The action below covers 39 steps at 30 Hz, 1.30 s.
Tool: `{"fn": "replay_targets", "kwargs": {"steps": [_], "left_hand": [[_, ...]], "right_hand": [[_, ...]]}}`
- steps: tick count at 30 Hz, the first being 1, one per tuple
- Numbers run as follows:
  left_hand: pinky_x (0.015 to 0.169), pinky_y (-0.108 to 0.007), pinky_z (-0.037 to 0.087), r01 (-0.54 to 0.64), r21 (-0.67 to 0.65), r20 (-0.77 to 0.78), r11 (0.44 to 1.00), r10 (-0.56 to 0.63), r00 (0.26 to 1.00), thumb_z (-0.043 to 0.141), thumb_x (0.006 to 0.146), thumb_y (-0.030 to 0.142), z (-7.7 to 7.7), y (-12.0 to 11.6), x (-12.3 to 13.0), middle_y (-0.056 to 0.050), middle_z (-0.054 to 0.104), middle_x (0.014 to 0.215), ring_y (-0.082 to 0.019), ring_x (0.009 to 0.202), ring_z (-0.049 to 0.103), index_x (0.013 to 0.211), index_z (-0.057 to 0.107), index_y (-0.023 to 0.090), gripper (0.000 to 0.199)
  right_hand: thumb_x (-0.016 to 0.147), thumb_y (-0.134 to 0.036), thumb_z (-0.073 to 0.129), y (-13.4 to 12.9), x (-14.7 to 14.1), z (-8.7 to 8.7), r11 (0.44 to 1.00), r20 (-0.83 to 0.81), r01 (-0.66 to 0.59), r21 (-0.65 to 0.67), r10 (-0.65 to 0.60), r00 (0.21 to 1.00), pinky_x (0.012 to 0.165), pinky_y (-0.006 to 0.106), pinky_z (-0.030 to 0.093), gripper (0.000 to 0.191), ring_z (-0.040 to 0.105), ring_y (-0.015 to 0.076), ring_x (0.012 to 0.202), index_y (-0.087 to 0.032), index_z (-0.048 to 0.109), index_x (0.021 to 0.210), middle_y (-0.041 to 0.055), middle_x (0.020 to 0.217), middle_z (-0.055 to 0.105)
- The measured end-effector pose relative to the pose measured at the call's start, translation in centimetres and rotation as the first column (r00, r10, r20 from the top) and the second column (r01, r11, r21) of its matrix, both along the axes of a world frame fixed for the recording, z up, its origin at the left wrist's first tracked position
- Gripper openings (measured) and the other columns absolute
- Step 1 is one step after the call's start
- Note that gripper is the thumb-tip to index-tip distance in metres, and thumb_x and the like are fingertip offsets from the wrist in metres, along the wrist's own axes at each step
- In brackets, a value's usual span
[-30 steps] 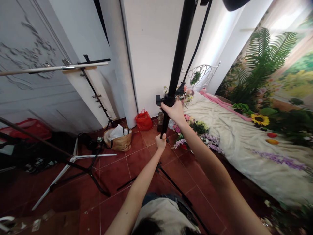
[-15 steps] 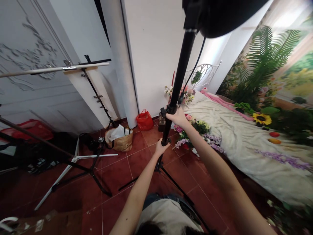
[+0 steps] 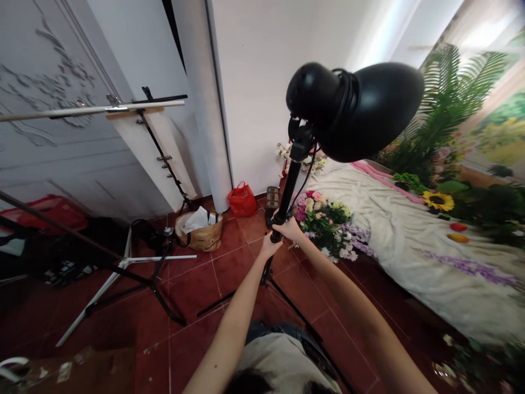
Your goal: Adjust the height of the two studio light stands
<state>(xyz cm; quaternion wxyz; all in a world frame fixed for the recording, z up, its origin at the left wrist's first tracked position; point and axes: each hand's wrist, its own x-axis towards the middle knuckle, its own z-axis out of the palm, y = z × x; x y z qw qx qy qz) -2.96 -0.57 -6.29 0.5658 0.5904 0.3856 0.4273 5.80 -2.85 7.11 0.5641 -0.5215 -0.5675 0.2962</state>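
A black light stand [image 3: 290, 183] rises in front of me and carries a large black lamp head [image 3: 369, 112] with a cable wound round it. My right hand [image 3: 287, 227] is wrapped round the pole at a black collar. Just below it, my left hand [image 3: 269, 246] grips the lower part of the same pole. The two hands are almost touching. The stand's dark legs spread over the red tiled floor [image 3: 235, 260] in front of my body.
Left are other stands with white legs [image 3: 159, 258], a woven bag [image 3: 205, 235] and a red bag [image 3: 243, 200]. Flowers [image 3: 324, 221] lie beside a bed with a cream cover [image 3: 394, 219] at right. A small brown chest [image 3: 272, 200] is by the wall.
My right hand has come down close to my left hand. The upper pole and lamp head have lowered, so the whole lamp head now shows.
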Motion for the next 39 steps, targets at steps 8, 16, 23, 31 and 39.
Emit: {"fn": "replay_targets", "kwargs": {"steps": [8,16,23,31,39], "left_hand": [[0.064,-0.028,0.046,0.065,0.008,0.043,0.998,-0.066,0.997,0.068,0.053,0.013,-1.1,0.5,0.0,-0.002,0.063,0.066,-0.014,0.063,0.055,0.067,0.059,0.012,0.017],[0.069,-0.031,0.048,0.074,-0.017,0.103,0.997,-0.072,0.992,0.073,0.053,0.018,-0.6,0.5,0.4,-0.003,0.064,0.068,-0.014,0.064,0.057,0.066,0.059,0.013,0.019],[0.067,-0.028,0.046,0.002,-0.065,0.035,0.998,0.001,0.999,0.075,0.05,0.018,0.2,0.0,0.4,-0.001,0.062,0.065,-0.014,0.063,0.055,0.062,0.057,0.014,0.022],[0.074,-0.028,0.046,-0.043,-0.016,0.067,0.999,0.044,0.997,0.07,0.054,0.012,-0.9,-0.3,0.8,-0.004,0.066,0.083,-0.015,0.075,0.058,0.085,0.061,0.014,0.032],[0.078,-0.03,0.046,-0.068,-0.081,0.033,0.994,0.071,0.997,0.067,0.051,0.006,0.2,-0.8,0.8,-0.002,0.065,0.078,-0.016,0.079,0.059,0.084,0.06,0.014,0.034]], "right_hand": [[0.059,-0.026,0.061,-0.1,0.0,-3.2,0.998,0.058,-0.004,-0.056,0.008,0.998,0.08,0.034,0.05,0.028,0.06,0.019,0.08,-0.018,0.055,0.085,0.0035,0.083,0.064],[0.071,-0.036,0.066,-4.9,1.9,-6.6,1.0,0.368,-0.026,0.006,0.022,0.93,0.095,0.04,0.044,0.062,0.056,0.0261,0.11,-0.015,0.044,0.124,0.0155,0.121,0.057],[0.09,-0.037,0.042,-7.1,3.4,-10.3,1.0,0.445,-0.002,-0.019,0.01,0.896,0.112,0.041,0.026,0.052,0.034,0.0208,0.134,-0.02,0.034,0.139,0.0123,0.141,0.041],[0.093,-0.042,0.033,-4.0,3.9,-10.4,0.994,0.35,0.065,-0.087,-0.031,0.936,0.101,0.036,0.038,0.043,0.053,0.0203,0.116,-0.017,0.046,0.125,0.0134,0.124,0.056],[0.088,-0.043,0.036,-2.1,3.5,-11.6,0.97,-0.064,0.199,-0.137,-0.209,0.976,0.084,0.032,0.048,0.029,0.06,0.0176,0.094,-0.019,0.048,0.1,0.0096,0.097,0.063]]}}
